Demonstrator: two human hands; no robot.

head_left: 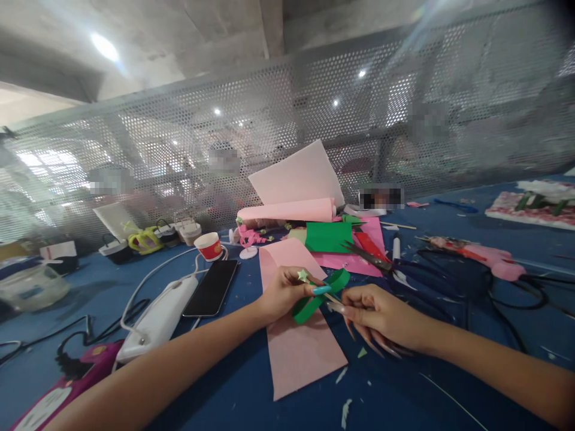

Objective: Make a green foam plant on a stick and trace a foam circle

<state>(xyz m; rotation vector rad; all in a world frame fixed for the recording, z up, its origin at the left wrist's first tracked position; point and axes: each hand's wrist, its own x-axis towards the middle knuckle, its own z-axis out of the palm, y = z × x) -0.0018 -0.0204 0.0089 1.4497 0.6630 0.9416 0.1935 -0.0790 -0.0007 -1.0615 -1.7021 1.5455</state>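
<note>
My left hand [290, 296] pinches a curved green strip [306, 306], its fingers closed at the strip's middle. A small pale green star [302, 276] shows at the fingers, and a teal piece [321, 290], possibly a long nail, lies at the thumb tip. Close by on the right, my right hand [380, 314] is closed in a pinch on a thin, light-coloured stick [333, 298] that points toward the green strip. Beneath both hands lies a long pale pink sheet [300, 362] on the blue table.
Scissors [375, 258], a green sheet [330, 237] and a pink roll [287, 211] lie behind the hands. A pink glue gun [494, 260] with cables is at right. Leftward are a phone [212, 288], a white power strip [157, 317] and a paper cup [209, 246].
</note>
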